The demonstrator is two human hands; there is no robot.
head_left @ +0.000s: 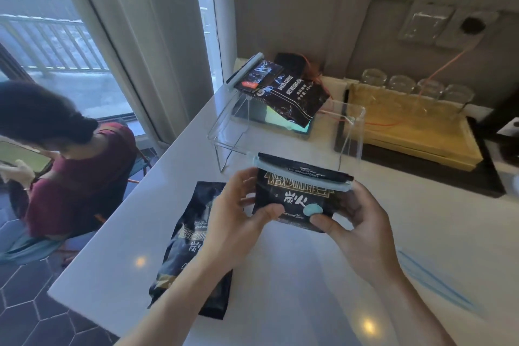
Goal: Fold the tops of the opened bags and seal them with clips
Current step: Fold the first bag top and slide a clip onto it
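Note:
I hold a black coffee bag up above the white counter with both hands. Its top is folded over and a pale blue clip runs across the fold. My left hand grips the bag's left side, thumb on the front. My right hand grips the right side, thumb by the lower edge. A second black bag lies flat on the counter, partly under my left forearm. A third black bag, with a pale clip on its top, rests on the clear box. More blue clips lie blurred at right.
A clear acrylic box stands behind the held bag. A yellow tray with upturned glasses sits at the back right. A seated person is off the counter's left edge. An orange cable hangs from a wall socket.

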